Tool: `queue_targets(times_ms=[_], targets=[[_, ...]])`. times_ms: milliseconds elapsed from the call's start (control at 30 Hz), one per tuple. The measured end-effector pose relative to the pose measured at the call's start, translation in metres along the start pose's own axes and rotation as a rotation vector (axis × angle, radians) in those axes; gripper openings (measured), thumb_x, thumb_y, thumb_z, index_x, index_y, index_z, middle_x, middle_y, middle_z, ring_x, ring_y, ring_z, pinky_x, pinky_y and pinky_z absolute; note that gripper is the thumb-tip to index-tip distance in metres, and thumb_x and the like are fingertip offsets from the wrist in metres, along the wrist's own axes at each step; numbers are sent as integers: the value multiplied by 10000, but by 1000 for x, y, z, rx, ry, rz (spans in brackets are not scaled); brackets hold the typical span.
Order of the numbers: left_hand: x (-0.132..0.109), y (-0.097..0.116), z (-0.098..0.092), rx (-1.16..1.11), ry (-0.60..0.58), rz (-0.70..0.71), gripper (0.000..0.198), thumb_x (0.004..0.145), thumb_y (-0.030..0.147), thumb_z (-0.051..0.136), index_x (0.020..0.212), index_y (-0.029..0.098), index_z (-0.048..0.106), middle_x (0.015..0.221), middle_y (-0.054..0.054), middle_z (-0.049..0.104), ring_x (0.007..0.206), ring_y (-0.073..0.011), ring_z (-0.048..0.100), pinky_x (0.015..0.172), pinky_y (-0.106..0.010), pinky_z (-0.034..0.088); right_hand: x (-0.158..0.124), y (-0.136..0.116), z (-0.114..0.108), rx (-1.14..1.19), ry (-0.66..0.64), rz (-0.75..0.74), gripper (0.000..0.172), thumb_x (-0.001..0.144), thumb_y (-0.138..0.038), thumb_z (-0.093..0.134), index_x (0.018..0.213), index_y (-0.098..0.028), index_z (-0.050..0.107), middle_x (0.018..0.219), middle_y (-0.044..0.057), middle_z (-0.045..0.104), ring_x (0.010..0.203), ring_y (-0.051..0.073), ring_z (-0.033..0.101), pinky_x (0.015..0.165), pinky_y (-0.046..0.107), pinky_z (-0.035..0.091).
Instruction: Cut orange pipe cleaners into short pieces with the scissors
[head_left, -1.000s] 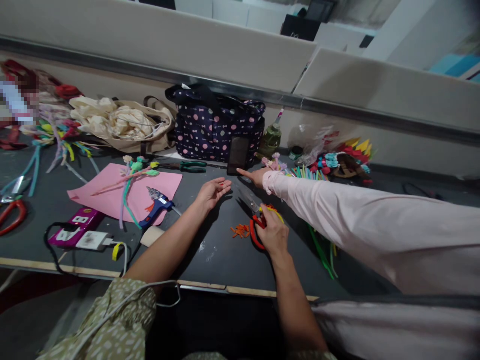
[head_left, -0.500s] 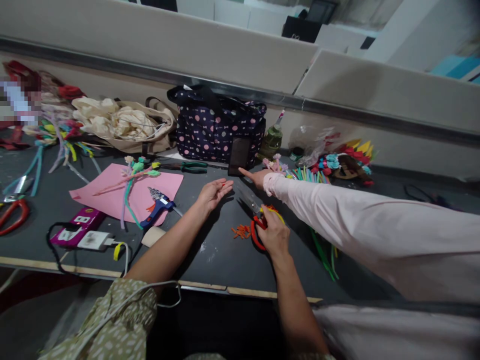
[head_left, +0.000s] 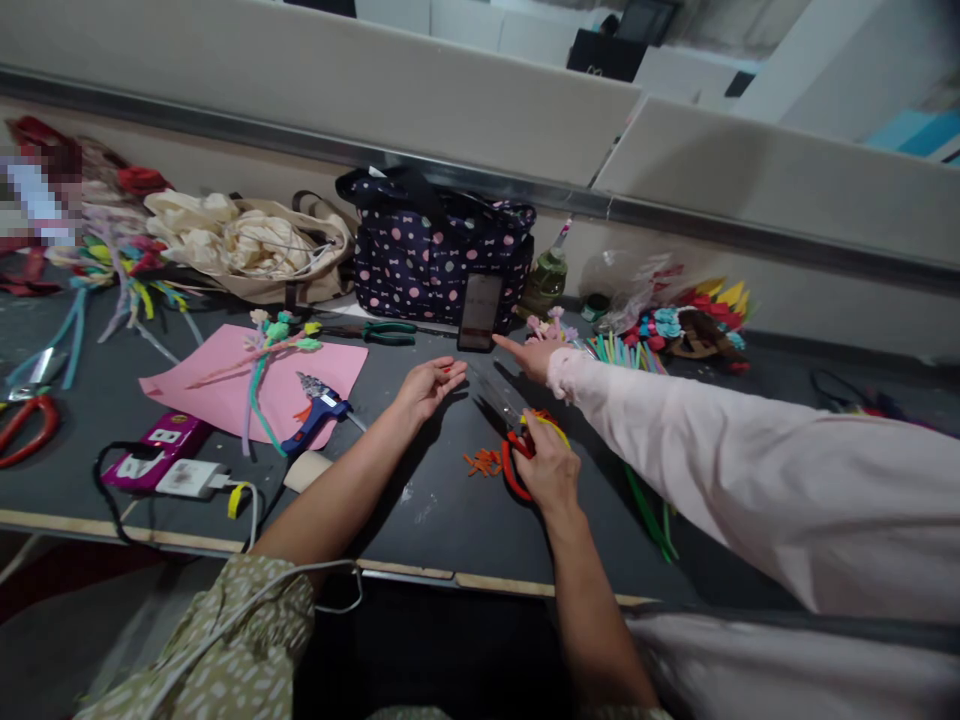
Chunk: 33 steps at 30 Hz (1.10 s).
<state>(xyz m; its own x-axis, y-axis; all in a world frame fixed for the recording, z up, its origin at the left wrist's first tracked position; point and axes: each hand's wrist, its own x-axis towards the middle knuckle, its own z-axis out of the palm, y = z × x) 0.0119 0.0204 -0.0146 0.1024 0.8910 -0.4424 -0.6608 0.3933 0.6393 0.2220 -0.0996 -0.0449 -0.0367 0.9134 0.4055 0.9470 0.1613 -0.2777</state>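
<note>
My left hand (head_left: 431,388) is palm up above the table, its thumb close over the fingers. A small red piece (head_left: 448,370) shows between them, too small to make out well. My right hand (head_left: 551,465) grips scissors (head_left: 516,455) with red handles, their long blades pointing up and left toward my left fingertips. Small orange clippings (head_left: 484,462) lie on the table left of the scissor handles. Beyond my hands a phone (head_left: 480,312) leans upright on a dark polka-dot bag (head_left: 431,250). Another person's hand (head_left: 531,358), in a pale pink sleeve, points at the phone's lower edge.
Left of my arm, a blue glue gun (head_left: 319,412) and fuzzy-stem flowers (head_left: 274,345) lie on pink paper (head_left: 202,375). Nearby are green-handled pliers (head_left: 386,333) and a purple power strip (head_left: 161,450). Colourful stems (head_left: 622,352) lie to the right, under the other person's arm.
The phone's dark screen is now lit. The other person's pointing hand has drawn back slightly to the right. My own hands and the scissors have hardly moved.
</note>
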Motion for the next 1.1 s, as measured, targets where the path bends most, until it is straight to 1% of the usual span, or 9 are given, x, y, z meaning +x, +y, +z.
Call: queue_targets(times_ms=[233, 400, 500, 633, 767, 867, 933, 1033, 1100], targets=[[-2, 0, 2, -20, 20, -20, 375, 687, -142, 414, 954, 96, 527, 892, -124, 668, 858, -169, 674, 758, -263, 549, 0, 0, 0, 10, 8, -11, 452, 849, -276, 499, 1294, -193, 499, 969, 63, 651, 891, 175, 593, 761, 273, 446], [-2, 0, 1, -21, 16, -9, 290, 768, -84, 392, 977, 76, 513, 864, -137, 672, 854, -182, 678, 742, -270, 552, 0, -2, -1, 6, 24, -2, 450, 838, -263, 502, 1283, -198, 507, 971, 60, 650, 886, 170, 593, 756, 268, 448], [-2, 0, 1, -36, 5, -12, 264, 802, -57, 383, 987, 81, 512, 843, -131, 676, 837, -175, 681, 731, -269, 554, 0, -2, 0, 17, 29, -4, 451, 838, -261, 498, 1285, -199, 506, 968, 62, 649, 879, 171, 594, 758, 270, 449], [-3, -1, 0, -40, 4, -14, 215, 815, -20, 415, 976, 74, 522, 832, -142, 675, 807, -178, 684, 719, -273, 558, -1, 0, 3, 23, 32, -3, 450, 846, -267, 492, 1291, -202, 501, 953, 60, 648, 869, 171, 596, 757, 271, 450], [0, -1, -2, -41, -10, -20, 193, 800, 13, 439, 950, 72, 544, 842, -148, 667, 792, -184, 682, 734, -296, 561, -1, 1, 4, 8, 26, 6, 452, 845, -272, 504, 1293, -209, 500, 970, 55, 648, 881, 169, 595, 761, 267, 451], [3, 0, -3, -64, -20, -51, 206, 774, 32, 450, 941, 68, 566, 861, -165, 652, 831, -211, 677, 763, -330, 560, -1, 0, 3, 12, 26, 9, 451, 851, -284, 505, 1295, -205, 499, 959, 53, 650, 870, 167, 597, 757, 266, 451], [3, 1, -4, -70, -30, -67, 257, 748, 16, 446, 965, 69, 573, 884, -170, 642, 871, -223, 669, 783, -352, 556, -1, -1, 1, 15, 25, 10, 445, 852, -279, 501, 1289, -202, 505, 953, 53, 651, 861, 165, 598, 750, 265, 452], [2, 1, -3, -54, -63, -55, 352, 708, -42, 431, 1015, 64, 567, 907, -163, 637, 910, -218, 658, 810, -359, 547, 0, -2, -1, 16, 17, 6, 441, 849, -267, 496, 1285, -199, 509, 939, 53, 650, 856, 165, 597, 748, 266, 451], [0, 1, -2, -30, -70, -49, 379, 697, -72, 427, 1026, 60, 560, 896, -153, 643, 906, -205, 659, 820, -345, 542, 0, -1, -1, 13, 17, 5, 449, 844, -265, 500, 1288, -202, 506, 934, 52, 650, 859, 168, 596, 747, 266, 450]])
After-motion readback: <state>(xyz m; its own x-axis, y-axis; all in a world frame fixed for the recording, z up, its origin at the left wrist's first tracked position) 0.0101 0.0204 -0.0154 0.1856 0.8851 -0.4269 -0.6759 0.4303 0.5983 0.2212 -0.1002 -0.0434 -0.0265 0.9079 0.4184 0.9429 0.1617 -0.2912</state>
